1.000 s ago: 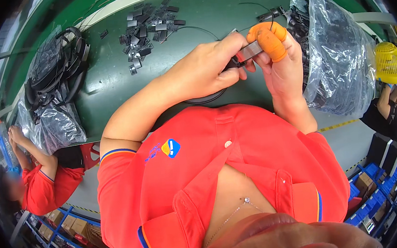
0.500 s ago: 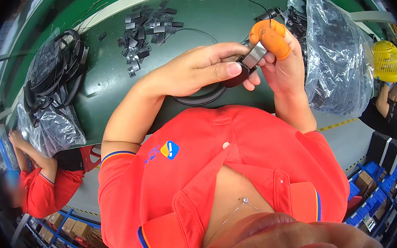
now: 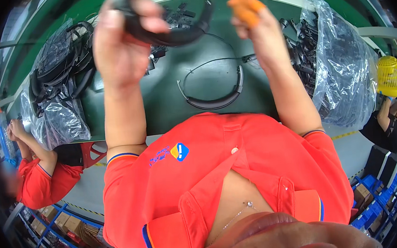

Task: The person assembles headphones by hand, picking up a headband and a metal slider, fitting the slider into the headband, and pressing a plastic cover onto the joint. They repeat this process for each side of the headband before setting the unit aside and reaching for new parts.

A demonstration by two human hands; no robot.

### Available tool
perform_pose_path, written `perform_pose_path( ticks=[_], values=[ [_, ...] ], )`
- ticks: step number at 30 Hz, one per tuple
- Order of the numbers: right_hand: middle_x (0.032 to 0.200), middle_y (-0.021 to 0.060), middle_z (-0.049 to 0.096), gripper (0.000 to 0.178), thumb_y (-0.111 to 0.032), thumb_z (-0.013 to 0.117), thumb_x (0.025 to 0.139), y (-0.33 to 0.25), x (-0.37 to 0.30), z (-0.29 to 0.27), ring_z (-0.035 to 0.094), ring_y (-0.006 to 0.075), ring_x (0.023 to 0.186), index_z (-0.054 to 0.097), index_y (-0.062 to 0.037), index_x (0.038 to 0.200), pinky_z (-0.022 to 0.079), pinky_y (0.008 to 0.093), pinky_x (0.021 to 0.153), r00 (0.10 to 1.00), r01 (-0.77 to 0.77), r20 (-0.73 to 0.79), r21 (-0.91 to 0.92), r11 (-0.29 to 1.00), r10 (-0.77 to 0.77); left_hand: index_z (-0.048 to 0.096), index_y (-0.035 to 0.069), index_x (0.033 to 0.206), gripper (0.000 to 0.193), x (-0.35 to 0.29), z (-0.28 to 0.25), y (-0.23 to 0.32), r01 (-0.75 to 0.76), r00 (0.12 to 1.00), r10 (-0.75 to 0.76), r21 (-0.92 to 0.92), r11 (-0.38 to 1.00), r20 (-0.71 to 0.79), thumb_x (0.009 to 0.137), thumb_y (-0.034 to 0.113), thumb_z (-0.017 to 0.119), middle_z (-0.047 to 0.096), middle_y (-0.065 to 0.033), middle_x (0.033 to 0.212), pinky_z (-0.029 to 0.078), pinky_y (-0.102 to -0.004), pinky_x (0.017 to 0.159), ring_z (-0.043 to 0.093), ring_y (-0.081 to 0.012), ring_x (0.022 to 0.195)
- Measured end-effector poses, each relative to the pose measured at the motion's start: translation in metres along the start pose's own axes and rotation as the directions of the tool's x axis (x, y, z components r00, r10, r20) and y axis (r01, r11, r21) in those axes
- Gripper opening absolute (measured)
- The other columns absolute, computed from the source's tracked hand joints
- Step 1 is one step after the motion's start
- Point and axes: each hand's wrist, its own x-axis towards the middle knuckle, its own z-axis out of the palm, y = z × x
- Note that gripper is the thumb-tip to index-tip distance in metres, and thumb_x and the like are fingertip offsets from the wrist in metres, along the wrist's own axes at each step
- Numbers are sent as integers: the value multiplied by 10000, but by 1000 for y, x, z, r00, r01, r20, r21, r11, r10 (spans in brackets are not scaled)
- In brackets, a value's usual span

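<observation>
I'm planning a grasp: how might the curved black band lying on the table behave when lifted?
The curved black band probably holds its shape, given its smooth even arc. The thin wire looping beside it looks floppy, so might snag.

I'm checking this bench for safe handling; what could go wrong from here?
The raised black headband in the left hand might catch the small black parts, since it overlaps them in this view.
The thin cable lies loosely looped beside the right forearm, so it could snag.
The second headband lies close to the person's red shirt; leaning in might nudge it.
</observation>
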Motion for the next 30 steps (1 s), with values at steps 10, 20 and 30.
perform_pose_path(
  ticks=[10,20,30],
  values=[
    [942,133,584,286,-118,592,817,63,35,25,586,217,786,535,-4,1073,456,294,723,917,398,338,-733,552,-212,380,-33,1219,400,10,-1,-4,-82,983,71,-60,995,-168,917,223,437,522,-55,991,437,-316,836,512,-125,868],
    [897,69,567,232,-67,545,863,-12,-27,-31,596,166,791,519,-5,1085,474,292,758,1000,-3,-14,348,937,8,433,-44,1181,308,1,46,-67,130,988,-79,451,883,-129,908,97,462,586,-147,1011,471,-289,799,591,-180,899],
    [1049,70,569,180,-26,583,833,-22,-47,-11,568,152,939,565,-21,1012,419,276,872,994,103,-14,507,856,-111,445,-59,1177,386,-7,51,-85,108,993,-68,565,818,-92,854,97,585,586,-153,1065,479,-302,850,600,-205,960]
  ],
)
